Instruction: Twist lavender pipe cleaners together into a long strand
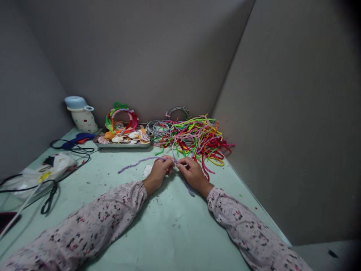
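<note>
Purple yarn [138, 164] trails to the left from the fingertips of my left hand [162, 169], which is closed in a pinch on it. My right hand [193, 172] is pinched too, its fingertips meeting the left ones where the yarn crosses a thin pale grey hoop [173, 148]. Part of that hoop rises above the fingers; the rest is hidden by my hands and the pile behind. Another purple length [189, 188] hangs below my right hand. A small white piece [147, 171] lies on the table beside my left hand.
Loose coloured yarn [197, 135] is heaped behind my hands, beside coiled grey hoops [159, 128]. A metal tray [124, 145] holds shells [132, 137] and yarn-wrapped hoops [113, 122]. Leftward are a bottle [83, 116], blue-handled tool [79, 139], black cable [52, 195] and plastic bag [60, 163].
</note>
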Available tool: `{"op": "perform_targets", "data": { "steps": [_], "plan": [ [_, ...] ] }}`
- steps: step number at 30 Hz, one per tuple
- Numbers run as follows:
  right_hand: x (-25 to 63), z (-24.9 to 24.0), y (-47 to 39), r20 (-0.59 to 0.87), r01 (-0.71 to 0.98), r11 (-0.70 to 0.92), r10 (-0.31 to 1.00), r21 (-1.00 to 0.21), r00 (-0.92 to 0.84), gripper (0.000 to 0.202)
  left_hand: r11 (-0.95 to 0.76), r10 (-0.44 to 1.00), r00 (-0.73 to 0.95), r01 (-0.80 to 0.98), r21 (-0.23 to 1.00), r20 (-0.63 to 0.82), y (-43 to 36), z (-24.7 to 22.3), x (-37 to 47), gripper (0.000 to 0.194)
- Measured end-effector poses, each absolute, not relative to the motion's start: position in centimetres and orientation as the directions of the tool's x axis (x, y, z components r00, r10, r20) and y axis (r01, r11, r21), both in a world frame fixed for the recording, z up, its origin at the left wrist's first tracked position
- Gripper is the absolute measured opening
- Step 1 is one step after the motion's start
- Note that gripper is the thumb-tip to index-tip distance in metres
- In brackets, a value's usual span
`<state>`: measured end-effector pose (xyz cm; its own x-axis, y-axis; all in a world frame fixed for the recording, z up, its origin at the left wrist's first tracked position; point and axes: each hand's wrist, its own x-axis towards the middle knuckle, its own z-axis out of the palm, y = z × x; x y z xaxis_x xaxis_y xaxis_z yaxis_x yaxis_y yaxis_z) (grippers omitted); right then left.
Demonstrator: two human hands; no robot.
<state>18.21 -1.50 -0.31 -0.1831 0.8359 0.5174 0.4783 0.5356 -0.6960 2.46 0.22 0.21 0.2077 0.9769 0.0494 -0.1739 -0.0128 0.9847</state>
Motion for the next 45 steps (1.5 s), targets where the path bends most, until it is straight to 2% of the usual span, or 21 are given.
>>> {"op": "perform_targets", "data": {
  "steps": [14, 45],
  "plan": [
    [18.28, -0.13, -1.52, 0.5, 0.47, 0.533, 0.841, -0.704, -0.204, 0.012, -0.044, 0.969, 0.23, -0.186, 0.982, 0.087, 0.41, -0.23, 2.29, 0.008],
    [18.25, 0.07, -1.64, 0.475, 0.42, 0.51, 0.859, -0.751, -0.192, 0.015, 0.041, 0.959, 0.28, -0.259, 0.965, 0.034, 0.01, 0.56, 2.4, 0.013]
  ]
}}
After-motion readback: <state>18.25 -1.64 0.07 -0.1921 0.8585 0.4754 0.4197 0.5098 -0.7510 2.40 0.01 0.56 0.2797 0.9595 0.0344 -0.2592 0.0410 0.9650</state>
